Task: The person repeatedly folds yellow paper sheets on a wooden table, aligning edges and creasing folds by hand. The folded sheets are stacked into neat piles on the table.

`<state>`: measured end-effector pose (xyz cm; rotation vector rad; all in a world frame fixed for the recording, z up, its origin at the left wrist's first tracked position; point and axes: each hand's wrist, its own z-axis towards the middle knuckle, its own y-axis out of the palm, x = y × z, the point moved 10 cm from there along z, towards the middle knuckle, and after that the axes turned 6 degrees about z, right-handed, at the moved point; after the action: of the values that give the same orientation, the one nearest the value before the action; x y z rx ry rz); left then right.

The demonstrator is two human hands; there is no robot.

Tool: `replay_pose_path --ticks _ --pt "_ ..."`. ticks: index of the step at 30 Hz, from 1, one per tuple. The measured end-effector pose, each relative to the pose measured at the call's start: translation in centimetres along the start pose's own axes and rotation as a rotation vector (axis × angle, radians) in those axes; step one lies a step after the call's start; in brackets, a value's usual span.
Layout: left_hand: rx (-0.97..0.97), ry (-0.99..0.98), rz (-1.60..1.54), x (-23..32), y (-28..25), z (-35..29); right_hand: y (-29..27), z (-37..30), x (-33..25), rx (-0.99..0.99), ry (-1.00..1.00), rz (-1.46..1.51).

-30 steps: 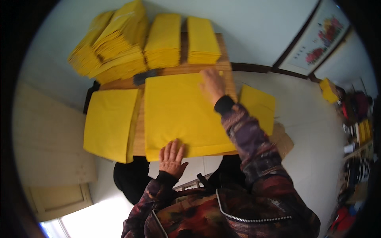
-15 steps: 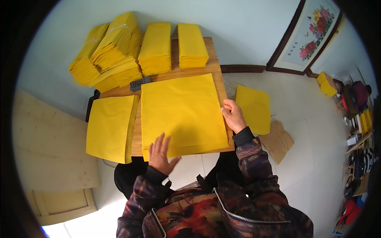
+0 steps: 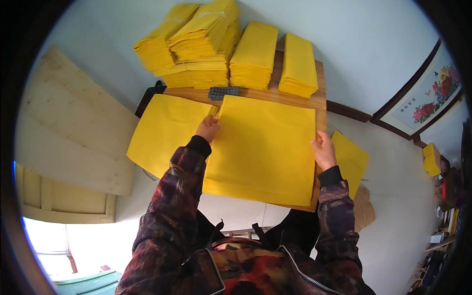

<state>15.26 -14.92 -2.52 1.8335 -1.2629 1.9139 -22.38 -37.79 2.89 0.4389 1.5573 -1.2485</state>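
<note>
A large square yellow sheet (image 3: 263, 152), with a line running along its near edge, lies in front of me at the near side of the wooden table. My left hand (image 3: 208, 130) is closed at its left edge, toward the far corner, fingertips beside the gap to a second yellow piece (image 3: 169, 130). That piece lies to the left and overhangs the table. On the opposite side, my right hand (image 3: 324, 151) has its thumb and curled fingers on the square sheet's right edge. The undersides of both grips are hidden.
Tall stacks of folded yellow pieces (image 3: 253, 56) line the table's far side, some tied. A dark grey studded block (image 3: 223, 93) sits before them. Right of the wooden table (image 3: 318, 88) are another yellow piece (image 3: 351, 160) and brown paper (image 3: 364, 209). A pale board (image 3: 78, 128) leans at left.
My left hand, spread over the near left corner before, has moved up to the sheet's left edge and closed. My right hand stays at the right edge. The whole view has shifted and turned.
</note>
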Motion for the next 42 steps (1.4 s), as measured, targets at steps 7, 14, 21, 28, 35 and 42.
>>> replay_pose_path --ticks 7,14,21,28,35,42 --pt "-0.057 -0.106 -0.225 0.4 0.7 0.1 0.7 0.1 -0.8 0.040 -0.079 -0.040" --pt "-0.066 -0.172 -0.332 1.2 1.2 -0.6 0.8 0.8 0.1 0.004 0.040 0.160" --pt "-0.093 -0.070 -0.212 1.1 2.2 0.3 -0.2 0.6 -0.1 0.038 0.013 0.096" --pt "-0.093 -0.182 -0.361 2.3 2.4 -0.6 -0.5 0.4 -1.2 0.024 0.056 0.131" --pt "-0.087 -0.235 -0.423 5.0 2.9 -0.2 -0.8 0.6 -0.3 0.018 0.031 0.195" --pt "-0.093 -0.180 -0.349 4.7 4.0 1.4 -1.8 0.4 0.1 0.050 0.010 -0.004"
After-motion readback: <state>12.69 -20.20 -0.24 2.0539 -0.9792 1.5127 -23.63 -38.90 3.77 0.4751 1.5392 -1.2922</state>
